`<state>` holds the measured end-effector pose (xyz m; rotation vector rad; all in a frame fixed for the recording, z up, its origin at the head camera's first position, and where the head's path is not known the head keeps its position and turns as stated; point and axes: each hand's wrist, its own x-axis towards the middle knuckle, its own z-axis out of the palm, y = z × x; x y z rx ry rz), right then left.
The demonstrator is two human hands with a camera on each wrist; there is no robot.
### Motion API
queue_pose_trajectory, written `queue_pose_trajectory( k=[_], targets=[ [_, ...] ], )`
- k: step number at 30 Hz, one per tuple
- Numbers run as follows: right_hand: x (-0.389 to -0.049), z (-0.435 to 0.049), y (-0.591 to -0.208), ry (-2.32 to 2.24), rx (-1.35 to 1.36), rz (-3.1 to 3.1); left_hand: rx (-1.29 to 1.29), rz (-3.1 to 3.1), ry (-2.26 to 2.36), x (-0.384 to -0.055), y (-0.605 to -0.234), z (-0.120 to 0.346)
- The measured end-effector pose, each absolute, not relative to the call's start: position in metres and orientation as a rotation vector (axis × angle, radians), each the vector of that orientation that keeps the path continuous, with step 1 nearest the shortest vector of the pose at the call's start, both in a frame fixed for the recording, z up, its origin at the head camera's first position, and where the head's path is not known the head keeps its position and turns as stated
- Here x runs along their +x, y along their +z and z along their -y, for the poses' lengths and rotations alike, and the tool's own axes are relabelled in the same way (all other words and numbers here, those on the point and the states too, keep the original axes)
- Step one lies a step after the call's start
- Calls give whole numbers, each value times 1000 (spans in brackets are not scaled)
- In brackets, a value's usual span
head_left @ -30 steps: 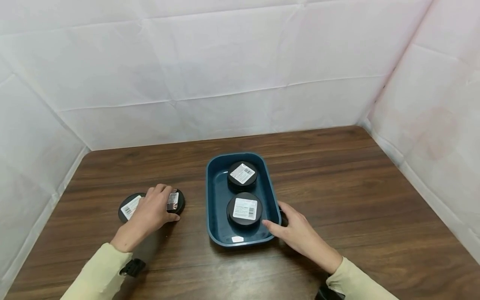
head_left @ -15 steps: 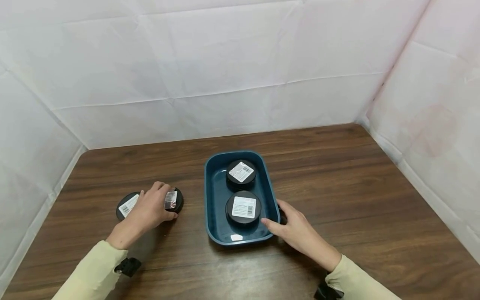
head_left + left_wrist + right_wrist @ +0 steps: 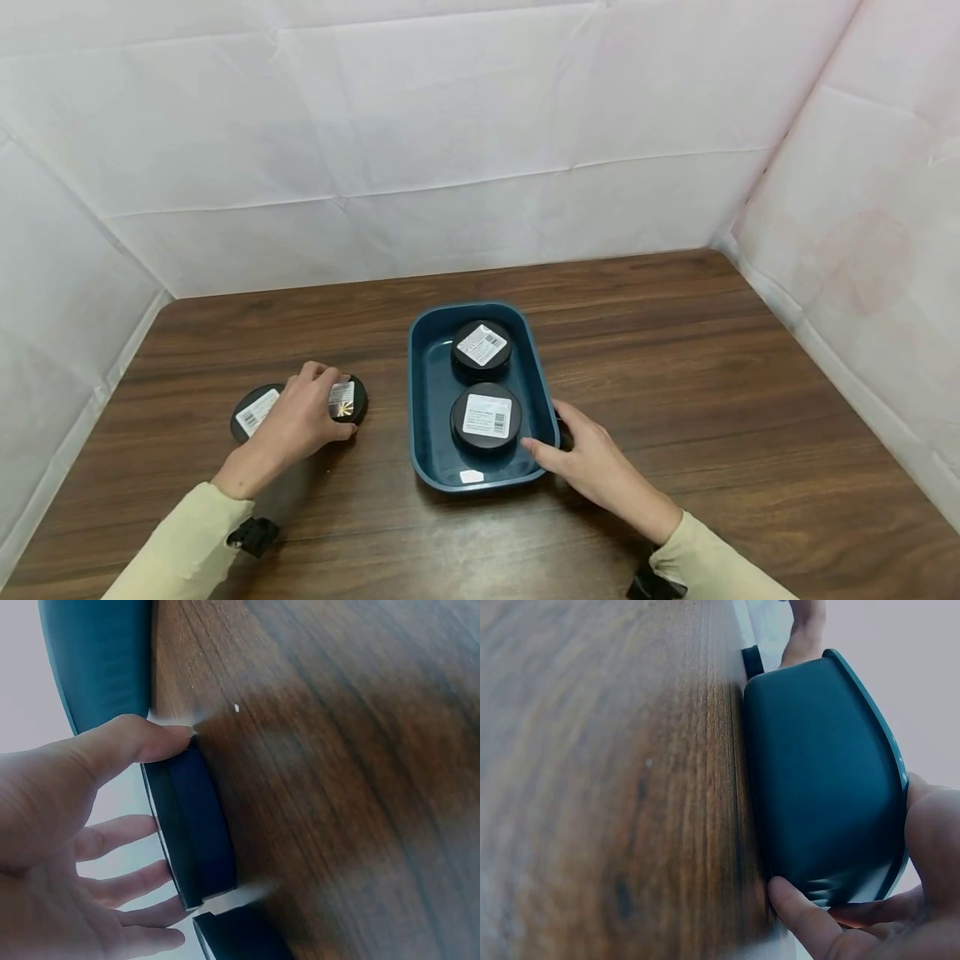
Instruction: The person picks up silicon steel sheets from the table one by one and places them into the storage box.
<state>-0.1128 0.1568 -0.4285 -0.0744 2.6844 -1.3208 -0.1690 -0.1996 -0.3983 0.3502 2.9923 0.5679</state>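
My left hand (image 3: 298, 421) holds a round black flat container (image 3: 358, 402) with a silvery white label, standing on the table left of the tray. In the left wrist view its thumb lies at one edge of the container (image 3: 191, 825) while the other fingers reach across its top. A second labelled round container (image 3: 249, 413) is partly hidden by that hand. My right hand (image 3: 596, 460) grips the near right corner of a dark teal rectangular tray (image 3: 429, 408), thumb over the rim and fingers outside below. Two more labelled black containers, one near (image 3: 487, 433) and one far (image 3: 480, 346), lie in the tray.
The wooden table (image 3: 675, 350) extends on both sides of the tray. White sheeting (image 3: 450, 125) stands behind the table and along its left and right sides. A small white patch (image 3: 472, 477) shows at the tray's near end.
The view has shifted slightly. Both hands keep their places, the left on the round container and the right on the tray corner; the label glint under the left hand differs.
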Motion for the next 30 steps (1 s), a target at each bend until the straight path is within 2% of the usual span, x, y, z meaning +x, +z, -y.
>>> queue_pose_trajectory(
  k=[30],
  targets=[
    [-111,-159,-429,-1299,-39,-2701,320,-3050,727,-161,-399,188]
  ],
)
